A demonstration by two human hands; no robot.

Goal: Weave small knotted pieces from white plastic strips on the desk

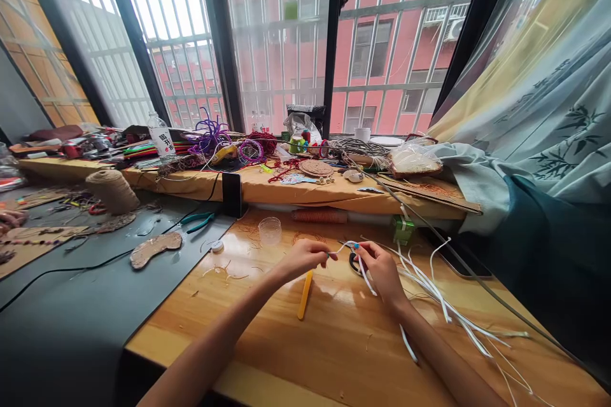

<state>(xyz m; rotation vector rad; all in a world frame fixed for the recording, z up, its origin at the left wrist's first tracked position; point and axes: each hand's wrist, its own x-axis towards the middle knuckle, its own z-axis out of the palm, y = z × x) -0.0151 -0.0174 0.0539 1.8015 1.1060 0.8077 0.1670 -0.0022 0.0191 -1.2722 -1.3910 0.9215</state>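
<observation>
Above the wooden table, my left hand (308, 255) pinches a white cord (342, 247) between its closed fingertips. A short distance to the right, my right hand (380, 269) is closed on the same cord, which bends up slightly between the two hands. A small blue spot shows at the right fingertips; I cannot tell whether it is a bead or a nail. One cord end hangs below the right palm. A black ring-shaped thing (354, 263), perhaps a scissor handle, lies partly hidden behind that hand. Below my left hand rests a flat yellow stick (305, 296).
Loose white cords (470, 324) spread across the right side. A clear round container (270, 230), white lid (217, 247), green box (403, 229) and dark phone (458, 257) lie around. Left are teal pliers (197, 221), a twine spool (112, 192) and another person's hand (10, 219). A cluttered ledge (191, 186) runs behind.
</observation>
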